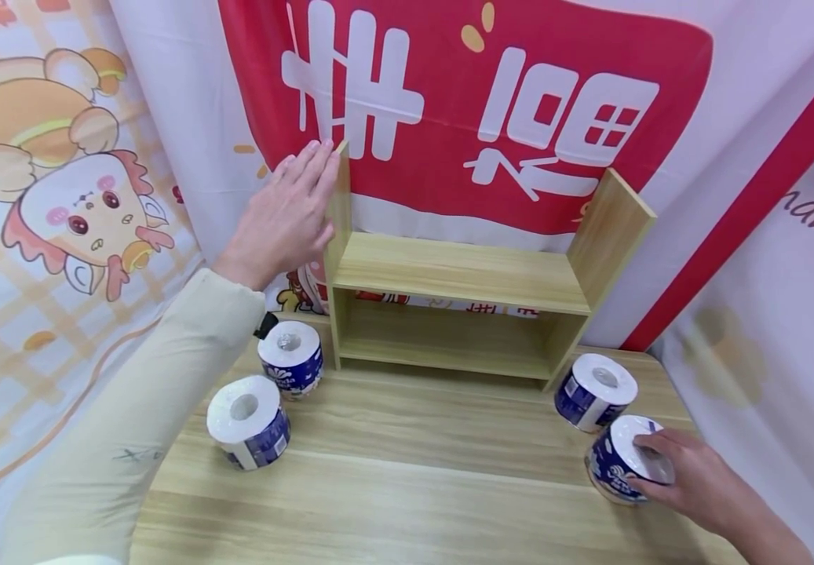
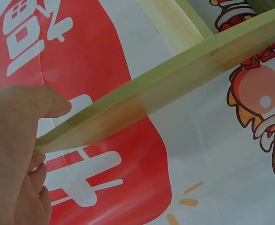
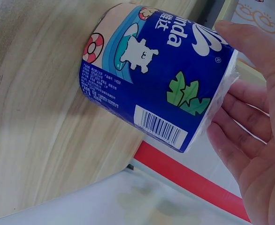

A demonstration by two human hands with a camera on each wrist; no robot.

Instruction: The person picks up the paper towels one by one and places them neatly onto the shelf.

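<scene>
My left hand [image 1: 286, 212] is up at the left side panel of a small wooden desktop shelf [image 1: 463, 271]. In the left wrist view, the upper end of that panel [image 2: 142, 98] sits between the thumb and the curled fingers. Low on the right, my right hand [image 1: 703, 482] grips a wrapped toilet roll [image 1: 611, 467] standing on the table. Its thumb lies against the blue printed wrapper [image 3: 175, 70], while the other fingers reach over the white top end.
Behind the gripped roll, a second toilet roll [image 1: 593, 396] stands by the shelf's right foot. Two more, a nearer roll [image 1: 258, 439] and a farther roll [image 1: 297, 369], stand left of the shelf on the wooden table [image 1: 407, 486]. Printed cloth [image 1: 435, 102] hangs close behind.
</scene>
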